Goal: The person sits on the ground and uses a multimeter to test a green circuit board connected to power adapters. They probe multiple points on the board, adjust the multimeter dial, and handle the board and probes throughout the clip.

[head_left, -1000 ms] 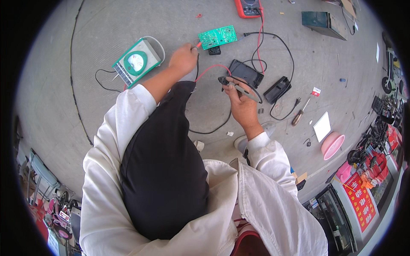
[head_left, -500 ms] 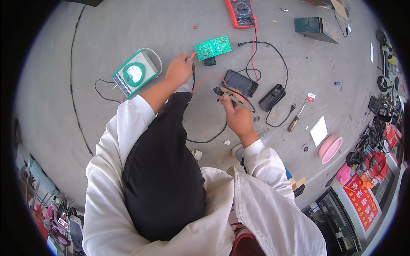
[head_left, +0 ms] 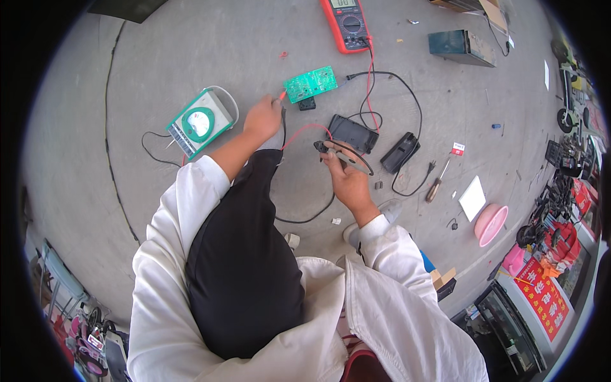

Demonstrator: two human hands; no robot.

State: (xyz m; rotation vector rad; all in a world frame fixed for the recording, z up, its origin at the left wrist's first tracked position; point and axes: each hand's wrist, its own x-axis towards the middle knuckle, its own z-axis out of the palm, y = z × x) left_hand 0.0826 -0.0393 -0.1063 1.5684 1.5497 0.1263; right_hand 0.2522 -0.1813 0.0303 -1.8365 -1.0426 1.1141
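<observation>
Left hand (head_left: 263, 120) pinches a slim red probe (head_left: 282, 95) beside the green rectangular circuit board (head_left: 311, 83), apparently for control; right hand (head_left: 349, 186) grips a grey, black-cabled tool (head_left: 351, 163).

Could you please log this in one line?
left hand: red-tipped lead beside green circuit board | right hand: grey item, black cable | red multimeter: on floor

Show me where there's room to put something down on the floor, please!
One bare floor patch lies between the long black cable and the green-and-white meter. Another lies between the dark green box and the screwdriver. It's crowded around the right hand: black case, black shell, wires.
</observation>
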